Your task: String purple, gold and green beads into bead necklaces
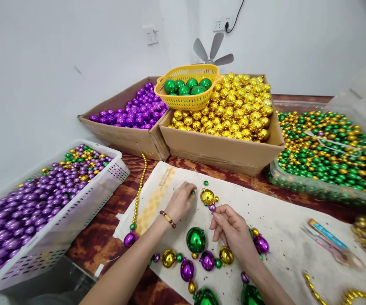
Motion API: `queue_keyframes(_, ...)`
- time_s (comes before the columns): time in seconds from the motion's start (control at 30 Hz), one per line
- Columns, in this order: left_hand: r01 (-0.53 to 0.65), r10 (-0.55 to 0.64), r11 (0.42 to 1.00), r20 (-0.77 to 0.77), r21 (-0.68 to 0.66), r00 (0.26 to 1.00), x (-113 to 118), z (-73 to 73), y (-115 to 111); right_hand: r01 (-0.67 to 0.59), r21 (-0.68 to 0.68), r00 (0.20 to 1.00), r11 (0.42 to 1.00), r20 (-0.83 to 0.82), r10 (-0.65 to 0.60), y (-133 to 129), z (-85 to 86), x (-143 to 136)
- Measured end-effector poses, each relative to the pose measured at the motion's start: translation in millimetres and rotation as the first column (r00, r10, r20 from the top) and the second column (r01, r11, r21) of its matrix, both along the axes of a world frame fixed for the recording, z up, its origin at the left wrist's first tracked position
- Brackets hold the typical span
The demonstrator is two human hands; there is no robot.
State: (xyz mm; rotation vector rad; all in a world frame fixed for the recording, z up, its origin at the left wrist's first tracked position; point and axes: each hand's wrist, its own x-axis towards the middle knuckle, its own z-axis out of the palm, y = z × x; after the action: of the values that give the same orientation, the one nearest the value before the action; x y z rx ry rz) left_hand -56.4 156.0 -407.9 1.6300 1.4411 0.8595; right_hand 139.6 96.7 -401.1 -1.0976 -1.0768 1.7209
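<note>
My left hand (182, 200), with a beaded bracelet (168, 219) at its wrist, is closed in a pinch with a small green bead (193, 192) at its fingertips. My right hand (231, 225) pinches a small purple bead (212, 207) between thumb and forefinger. That bead sits against a shiny gold ball (207, 197), from whose top a thin thread or wire rises. A small gold bead (216, 199) is beside the ball, and a loose green bead (206, 183) lies beyond it. Below my hands, strung ornaments include a large green ball (196, 240) and a purple ball (187, 270).
Cardboard boxes of purple balls (135, 111) and gold balls (233, 108) stand behind, a yellow basket (185, 101) of green balls resting on them. A white crate (119, 157) is left, a clear bin (312, 186) right. Scissors (324, 243) lie on the white sheet (271, 220).
</note>
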Motion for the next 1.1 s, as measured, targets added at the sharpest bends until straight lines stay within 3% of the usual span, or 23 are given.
queue_keyframes(0.1, -0.061, 0.089, 0.991, 0.254, -0.117, 0.963, -14.4, 17.3, 0.8, -0.032, 0.019, 0.998, 0.999, 0.057, 0.031, -1.0, 0.2, 0.6)
queue_keyframes(0.13, -0.062, 0.134, 0.981, 0.410, -0.184, 0.902, -20.3, 24.5, 0.2, -0.047, 0.029, 0.996, 0.998, 0.078, 0.045, -1.4, 0.5, 1.2)
queue_keyframes(0.2, -0.039, 0.250, 0.951, 0.688, -0.307, 0.681, -31.8, 37.9, -2.4, -0.079, 0.051, 0.989, 0.996, 0.129, 0.072, -1.9, 0.9, 2.2)
queue_keyframes(0.27, -0.026, 0.326, 0.932, 0.806, -0.361, 0.494, -40.9, 47.6, -6.1, -0.121, 0.079, 0.978, 0.990, 0.182, 0.105, -2.1, 1.3, 2.8)
queue_keyframes(0.33, -0.030, 0.346, 0.929, 0.840, -0.368, 0.418, -46.5, 52.7, -9.9, -0.157, 0.108, 0.965, 0.982, 0.230, 0.129, -2.2, 1.9, 2.6)
queue_keyframes(0.8, -0.072, 0.341, 0.938, 0.860, -0.340, 0.381, -51.8, 54.8, -18.4, -0.236, 0.187, 0.925, 0.954, 0.343, 0.162, 0.1, 10.7, -2.5)
queue_keyframes(1.1, -0.105, 0.339, 0.939, 0.824, -0.328, 0.453, -55.1, 55.0, -19.6, -0.255, 0.204, 0.925, 0.945, 0.337, 0.176, 7.8, 8.3, -11.0)
